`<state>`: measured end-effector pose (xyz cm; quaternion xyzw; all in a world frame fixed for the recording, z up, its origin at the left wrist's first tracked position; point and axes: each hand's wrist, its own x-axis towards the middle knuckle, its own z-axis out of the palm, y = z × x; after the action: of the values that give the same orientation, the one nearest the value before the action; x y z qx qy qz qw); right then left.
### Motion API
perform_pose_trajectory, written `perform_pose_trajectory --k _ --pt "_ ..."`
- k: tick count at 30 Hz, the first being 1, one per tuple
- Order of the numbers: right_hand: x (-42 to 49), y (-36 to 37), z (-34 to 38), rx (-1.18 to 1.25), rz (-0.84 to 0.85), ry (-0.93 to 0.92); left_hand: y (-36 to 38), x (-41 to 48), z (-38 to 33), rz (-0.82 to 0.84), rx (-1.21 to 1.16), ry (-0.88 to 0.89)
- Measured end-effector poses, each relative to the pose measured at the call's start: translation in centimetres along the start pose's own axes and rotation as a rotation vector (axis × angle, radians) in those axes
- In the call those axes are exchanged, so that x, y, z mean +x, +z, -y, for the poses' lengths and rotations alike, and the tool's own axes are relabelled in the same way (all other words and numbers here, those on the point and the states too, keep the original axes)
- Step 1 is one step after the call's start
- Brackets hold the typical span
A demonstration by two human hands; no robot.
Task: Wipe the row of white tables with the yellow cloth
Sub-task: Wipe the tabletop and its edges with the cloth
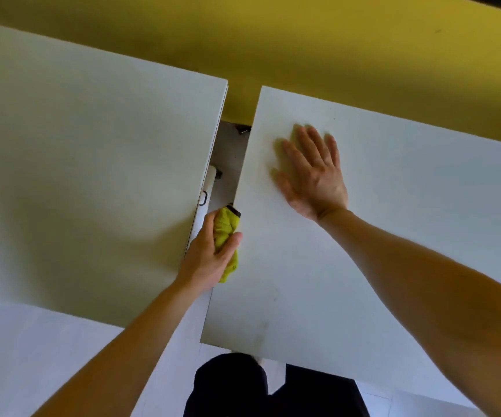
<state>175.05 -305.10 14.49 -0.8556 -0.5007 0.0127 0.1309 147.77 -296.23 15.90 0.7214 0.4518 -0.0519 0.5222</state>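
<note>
Just right of the left hand [207, 257], the bench [288, 281] edge, running forward, is met by the tightly gripped yellow cloth [223, 228].

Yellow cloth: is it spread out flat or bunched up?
Bunched up. The cloth is crumpled in the left hand, thumb and fingers curled round it, beside the edge of a table.

Left hand [210, 254] curled — right hand [315, 173] flat
</note>
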Motion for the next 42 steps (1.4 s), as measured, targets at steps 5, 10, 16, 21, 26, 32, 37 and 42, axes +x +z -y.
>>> perform_pose_trajectory --k 5,10,16,21,26,32,37,42 --pt "-0.1 -0.3 0.5 -0.077 -0.029 0.023 0.0 4.7 -3.5 -0.032 0.078 0.043" --pt "-0.1 -0.1 0.4 -0.094 -0.133 0.024 0.7 11.8 -8.1 -0.126 0.074 0.163" --pt "-0.4 -0.7 0.7 -0.117 -0.008 0.031 1.2 -6.9 3.1 -0.054 0.108 0.05" --pt "-5.2 -1.8 4.3 -0.109 0.134 0.193 1.6 -8.1 3.5 -0.056 0.108 0.027" --pt "-12.6 -1.5 6.1 -0.068 0.226 0.155 1.6 1.2 -1.7 -0.132 0.11 0.106" --pt "-12.6 -1.6 6.3 -0.095 0.223 0.142 2.0 -10.5 5.2 -0.072 0.056 0.05" --pt "-12.5 -1.5 6.3 -0.114 0.234 0.152 1.1 -10.7 4.3 -0.019 0.117 0.026" --pt "-12.4 -1.3 6.0 -0.105 0.22 0.146 0.6 5.0 -5.5 -0.067 0.177 0.092"
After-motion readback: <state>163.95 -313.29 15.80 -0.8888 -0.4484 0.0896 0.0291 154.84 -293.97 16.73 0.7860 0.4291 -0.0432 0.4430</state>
